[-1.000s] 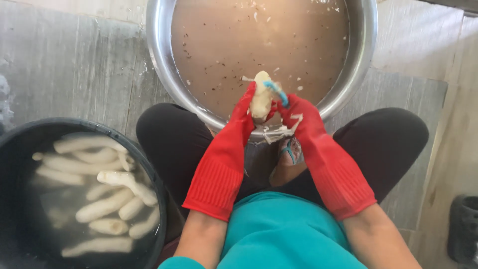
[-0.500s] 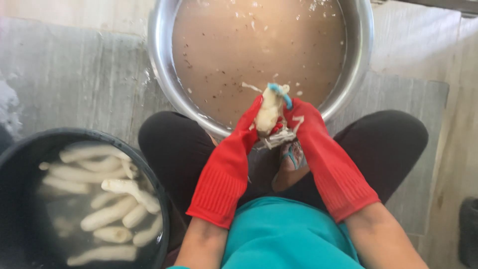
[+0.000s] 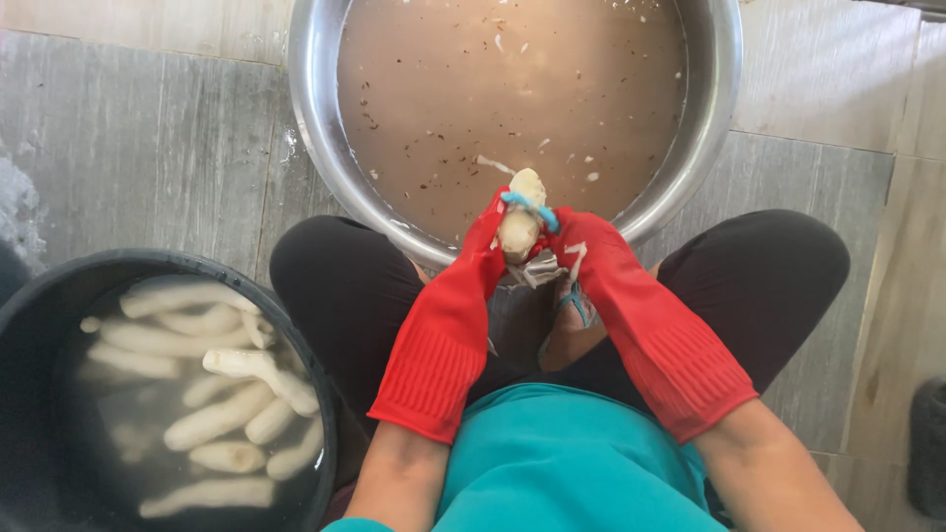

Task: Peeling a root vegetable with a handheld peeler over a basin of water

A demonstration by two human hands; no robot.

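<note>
Head view, only one: person seated on a grey tiled floor (image 3: 128, 148), knees apart, red rubber gloves on both hands. Left hand (image 3: 490, 239) closed around the lower part of a pale root (image 3: 519, 219), holding it upright just over the near rim of a big steel basin (image 3: 315, 118) full of murky brown water with bits of peel floating. Right hand (image 3: 576, 241) closed on a small blue peeler (image 3: 525, 204), which lies across the upper part of the root, touching it. Step in hand, by my read: peeling, mid-stroke near the root's tip; most of the visible root looks already pale and clean. Next move likely calls for turning the root in the left hand to reach any skin left on the hidden side, keeping the blade off the glove fingers. Root sits between both hands, touching both, centre of scene. Near left: black bucket (image 3: 30, 296) of water with many peeled white roots (image 3: 212, 419) lying in it, well apart from the hands. Peel scraps hang just below the hands. Teal shirt (image 3: 572, 463) at the near edge.
</note>
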